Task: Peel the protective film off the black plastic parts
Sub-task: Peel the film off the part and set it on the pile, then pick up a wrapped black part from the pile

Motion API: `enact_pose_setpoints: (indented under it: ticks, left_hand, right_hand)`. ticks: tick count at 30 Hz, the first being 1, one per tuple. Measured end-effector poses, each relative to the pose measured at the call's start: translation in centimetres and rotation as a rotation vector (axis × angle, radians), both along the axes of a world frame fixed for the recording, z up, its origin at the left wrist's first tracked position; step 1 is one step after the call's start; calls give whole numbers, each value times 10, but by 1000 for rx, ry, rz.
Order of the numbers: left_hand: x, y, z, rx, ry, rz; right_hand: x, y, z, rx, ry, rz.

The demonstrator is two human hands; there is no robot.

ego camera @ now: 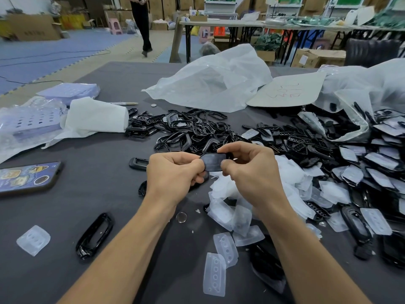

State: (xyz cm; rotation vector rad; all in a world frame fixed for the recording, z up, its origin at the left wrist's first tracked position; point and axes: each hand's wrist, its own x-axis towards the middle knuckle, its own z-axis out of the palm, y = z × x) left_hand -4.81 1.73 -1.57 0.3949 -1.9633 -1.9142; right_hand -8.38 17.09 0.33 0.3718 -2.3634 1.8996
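- Head view looks down on a grey table [98,200] where a person works with both forearms stretched out.
- Both hands hold one small black part [213,162] in the air above the table, between them and just in front of the heap of frames.
- Left hand [175,172] has its fingers curled and pinches the part's left end.
- Right hand [247,165] pinches the right end, thumb underneath and fingers curled over the top.
- The part's face looks dull grey; I cannot tell whether film still covers it.
- Just beyond the hands lies a heap of bare black frames [186,130].
- Under and beside the right wrist sits a pile of loose films [236,207], whitish and translucent.
- To the right, filmed parts [372,167] spill out of a clear bag [350,102].
- A coin [181,217] lies between the forearms.
- Left of the left forearm lie a single black frame [94,235] and, further left, one stray film [33,240].
- A phone [26,176] lies face down at the left edge.
- Behind the heap are a crumpled white bag [214,84], a cardboard sheet [287,91] and a pen [125,103].
- Someone in black [142,23] stands on the floor well beyond the table.
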Motion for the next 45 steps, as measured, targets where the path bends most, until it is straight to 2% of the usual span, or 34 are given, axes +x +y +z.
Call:
enact_pose_setpoints:
  ticks: [3,6,14,16,20,22,27,31,35,39,43,45]
  left_hand:
    - [-2,-1,-2,35,-18,5]
    - [-3,-3,-3,40,-45,5]
    - [-1,-6,-7,-12,-32,34]
    - [-1,-9,-9,-73,-29,79]
    - [-2,-10,-12,-195,-39,144]
    - [-3,-9,-13,-250,-50,161]
    - [1,-9,-9,-470,-87,221]
    - [1,-9,-10,-722,-134,199]
    - [0,-8,-17,-962,-159,85]
    - [-3,-10,-22,-957,-180,62]
    - [-3,-11,-25,-951,-210,100]
    - [-2,-11,-25,-964,-226,118]
  right_hand:
    - [6,1,0,273,181,6]
    - [9,-1,-2,456,250,33]
    - [-9,26,11,555,114,-36]
    - [-21,50,19,609,77,-179]
    - [-37,108,27,691,68,-765]
    - [-38,117,23,703,46,-839]
    - [-43,80,11,698,102,-599]
    - [-58,63,2,673,-8,-380]
    - [-85,63,-2,884,-90,-348]
    - [-107,64,-6,1132,-41,-296]
    - [-119,63,-4,1236,-88,-214]
    - [-119,63,-2,1263,-44,-219]
